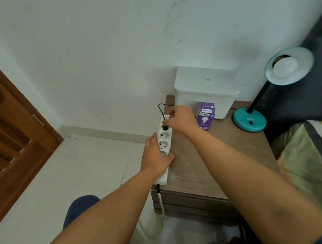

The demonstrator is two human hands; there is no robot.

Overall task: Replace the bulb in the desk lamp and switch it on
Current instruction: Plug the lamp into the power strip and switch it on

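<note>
Both forearms are reaching forward over the bedside table [206, 171], left on the near end of the power strip, right on the far end. Left hand [156, 155] is lying flat and spread across the white power strip [165, 140], pinning it at the table's left edge. Strip's long axis is running away from the camera, sockets in a row. Right hand [178, 119] is pinching the black plug [165, 127] sitting in the far socket; can't tell if it's fully seated. Plug's cord [160, 108] is looping back behind the white lidded box [205, 92]. Purple bulb box [205, 116] is standing just right of the right hand. Teal desk lamp [248, 120] is standing at the far right corner, well apart from both hands, shade tilted up with a bulb [285, 67] in the socket, unlit. Right hand is nearer the lamp's base switch.
</note>
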